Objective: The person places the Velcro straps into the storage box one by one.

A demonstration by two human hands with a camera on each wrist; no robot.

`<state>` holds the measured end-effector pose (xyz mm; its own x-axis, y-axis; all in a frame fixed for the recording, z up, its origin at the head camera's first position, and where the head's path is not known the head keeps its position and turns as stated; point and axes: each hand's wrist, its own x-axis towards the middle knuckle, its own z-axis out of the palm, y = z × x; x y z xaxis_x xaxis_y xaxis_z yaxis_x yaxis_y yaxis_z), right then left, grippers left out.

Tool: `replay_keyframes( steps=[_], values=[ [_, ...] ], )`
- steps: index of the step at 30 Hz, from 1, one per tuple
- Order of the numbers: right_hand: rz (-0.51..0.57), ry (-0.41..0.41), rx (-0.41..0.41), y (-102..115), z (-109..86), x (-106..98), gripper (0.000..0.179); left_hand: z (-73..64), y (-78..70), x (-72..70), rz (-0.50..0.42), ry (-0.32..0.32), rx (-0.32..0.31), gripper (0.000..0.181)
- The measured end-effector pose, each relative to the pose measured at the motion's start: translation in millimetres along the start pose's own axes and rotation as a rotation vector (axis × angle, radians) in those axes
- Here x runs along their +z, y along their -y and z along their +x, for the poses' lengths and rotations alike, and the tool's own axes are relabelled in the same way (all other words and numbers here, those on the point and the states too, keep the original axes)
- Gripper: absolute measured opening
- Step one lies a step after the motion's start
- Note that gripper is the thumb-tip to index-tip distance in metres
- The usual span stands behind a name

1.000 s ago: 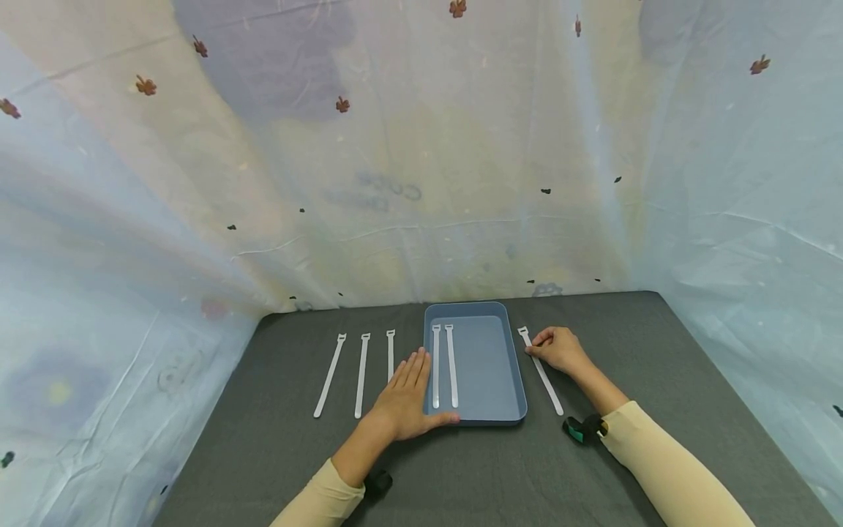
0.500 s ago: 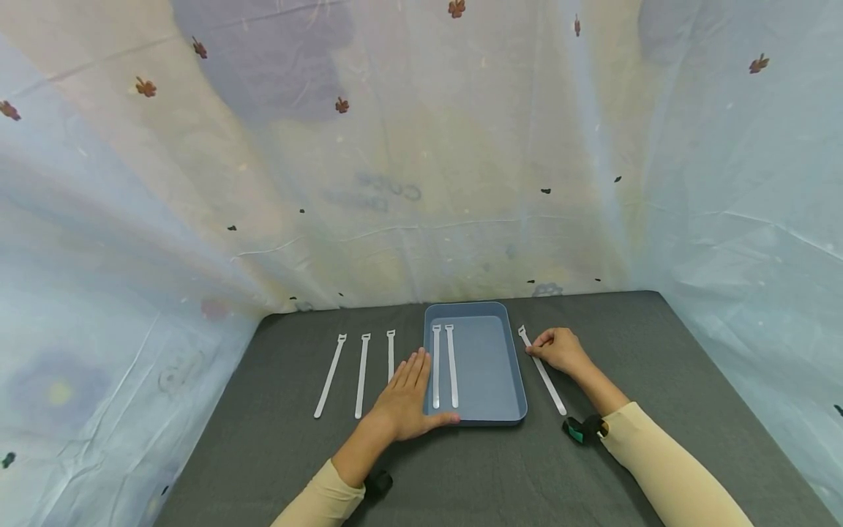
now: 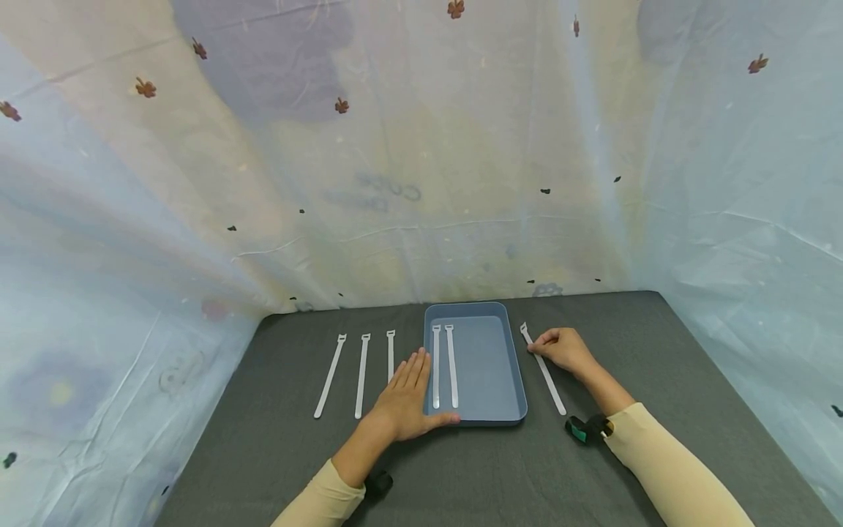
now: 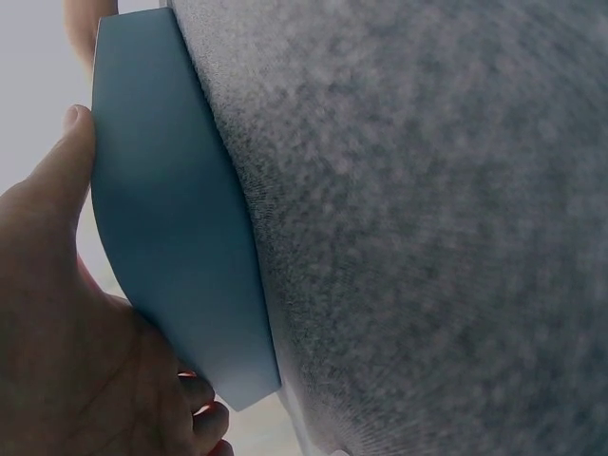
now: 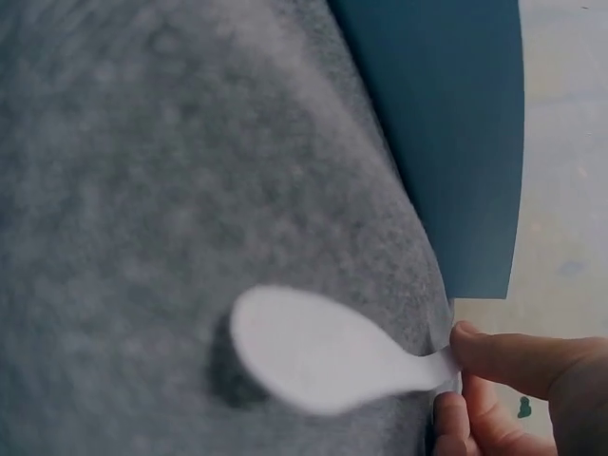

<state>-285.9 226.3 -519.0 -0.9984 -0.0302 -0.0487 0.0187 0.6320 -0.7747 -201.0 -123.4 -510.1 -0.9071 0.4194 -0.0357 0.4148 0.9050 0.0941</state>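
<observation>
While a pale printed curtain point(image 3: 421, 161) hangs behind and on both sides, a table under dark grey cloth point(image 3: 250, 468) fills the lower middle. On it, near the far edge, lies a shallow blue-grey rectangular tray point(image 3: 489, 380). The left hand point(image 3: 403, 402) is spread against it, fingers straight at its left side and thumb along its near rim, steadying contact only, with nothing gripped. Right of the tray, the right hand point(image 3: 562, 349) is closed to a pinch, thumb and finger on a white slotted-head strap point(image 3: 550, 384), which lies aslant just beside the tray; whether its rounded end touches the cloth, I cannot tell. Two matching straps point(image 3: 452, 373) lie side by side in the tray's left part. Three more straps point(image 3: 362, 377) lie left of it, the nearest partly hidden by the left hand.
</observation>
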Motion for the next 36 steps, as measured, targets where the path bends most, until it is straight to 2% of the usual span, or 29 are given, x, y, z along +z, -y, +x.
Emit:
replay_keyframes(
  steps=[13,24,31,36],
  values=[
    [0.102,-0.004,0.021,-2,-1.1,-8,0.028,-0.8,-1.2,-2.3,-0.008,-0.007,0.013,0.125],
    [0.131,-0.027,-0.017,-2,-4.0,-13,0.031,-1.0,-0.9,-2.9,-0.004,-0.017,0.020,0.125],
    [0.148,-0.023,-0.005,4,-6.4,-12,0.031,-1.1,-0.6,-3.0,-0.005,-0.008,0.020,0.124],
    [0.172,0.001,-0.028,13,-10.0,-13,0.031,-1.3,-0.7,-3.7,-0.004,-0.001,0.017,0.124]
  ],
)
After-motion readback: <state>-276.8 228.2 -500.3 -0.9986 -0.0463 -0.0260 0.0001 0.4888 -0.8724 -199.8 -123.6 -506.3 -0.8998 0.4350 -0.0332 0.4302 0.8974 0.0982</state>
